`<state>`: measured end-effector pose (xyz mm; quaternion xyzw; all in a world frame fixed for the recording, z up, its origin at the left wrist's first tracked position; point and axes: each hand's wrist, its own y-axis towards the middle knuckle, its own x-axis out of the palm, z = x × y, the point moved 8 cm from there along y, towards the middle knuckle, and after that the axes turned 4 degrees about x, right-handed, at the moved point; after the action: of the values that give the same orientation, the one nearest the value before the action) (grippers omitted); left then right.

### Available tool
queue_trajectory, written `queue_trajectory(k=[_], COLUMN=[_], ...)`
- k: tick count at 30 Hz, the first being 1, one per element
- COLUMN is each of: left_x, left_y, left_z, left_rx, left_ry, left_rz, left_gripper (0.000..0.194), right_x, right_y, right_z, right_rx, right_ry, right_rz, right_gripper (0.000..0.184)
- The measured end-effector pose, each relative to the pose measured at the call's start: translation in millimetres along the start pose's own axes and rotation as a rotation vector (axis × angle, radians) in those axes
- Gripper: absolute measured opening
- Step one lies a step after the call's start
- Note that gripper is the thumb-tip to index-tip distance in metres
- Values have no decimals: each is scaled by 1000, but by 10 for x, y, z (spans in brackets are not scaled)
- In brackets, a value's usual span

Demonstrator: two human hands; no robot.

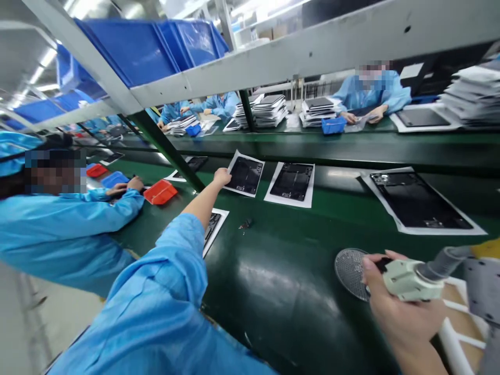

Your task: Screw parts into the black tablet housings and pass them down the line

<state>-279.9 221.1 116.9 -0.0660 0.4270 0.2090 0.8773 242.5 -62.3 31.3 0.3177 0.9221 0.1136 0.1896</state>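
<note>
While the right hand (pixel 406 315) wrapped the pale tool (pixel 404 281) by the mesh disc (pixel 350 272), a bump risked shifting the disc. Loose bits (pixel 246 224) lay on the bench (pixel 289 250), apt to scatter if brushed. Left hand (pixel 222 177) looked closed on the paper (pixel 235 159), fingertips hidden; a crooked tug could have slid the panel (pixel 245 176) off.

The bare left hand (pixel 222 177) reaches far forward on a blue-sleeved, outstretched arm (pixel 177 242); the bare right hand (pixel 404 304) is curled, its fingers bent.
</note>
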Motion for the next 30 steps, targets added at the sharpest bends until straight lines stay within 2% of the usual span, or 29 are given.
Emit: queue_trajectory(k=[2, 3, 6, 9, 11, 13, 16, 19, 22, 24, 26, 30], left_x=[159, 310, 958, 1532, 1727, 1769, 1669, 1584, 1567, 1527, 1436, 1158], left_y=[29, 23, -42, -112, -152, -199, -293, -434, -639, -818, -1046, -1686], left_z=[92, 154, 337, 420, 404, 367, 350, 399, 501, 557, 557, 303], left_rx=[62, 94, 133, 65, -12, -78, -120, -135, -141, -133, -121, -106], left_ry=[37, 44, 43, 50, 53, 33, -58, -233, -455, -590, -699, -861], left_rz=[2, -22, -169, -301, -358, -387, -370, -351, -384, -417, -454, -565], left_gripper=[30, 31, 38, 48, 40, 30, 30, 36, 31, 30, 37, 55], right_x=[6, 3, -11, -16, -16, -20, -4, 43, 39, 47, 61, 59], right_y=[16, 22, 30, 34, 40, 48, 68, 97, 129, 142, 148, 151], right_z=[-10, -19, -35, -20, -16, -29, -78, -136, -185, -211, -215, -136], right_rx=[36, 49, 57, 43, 35, 37, 45, 41, 26, 14, 17, 58], right_ry=[7, 11, 12, 10, 6, 9, 54, 125, 177, 187, 187, 201], right_rz=[-1, 4, 14, 3, -6, -3, -13, -52, -29, -31, -36, 5], right_gripper=[61, 61, 62, 61, 59, 57, 54, 49, 46, 45, 44, 45])
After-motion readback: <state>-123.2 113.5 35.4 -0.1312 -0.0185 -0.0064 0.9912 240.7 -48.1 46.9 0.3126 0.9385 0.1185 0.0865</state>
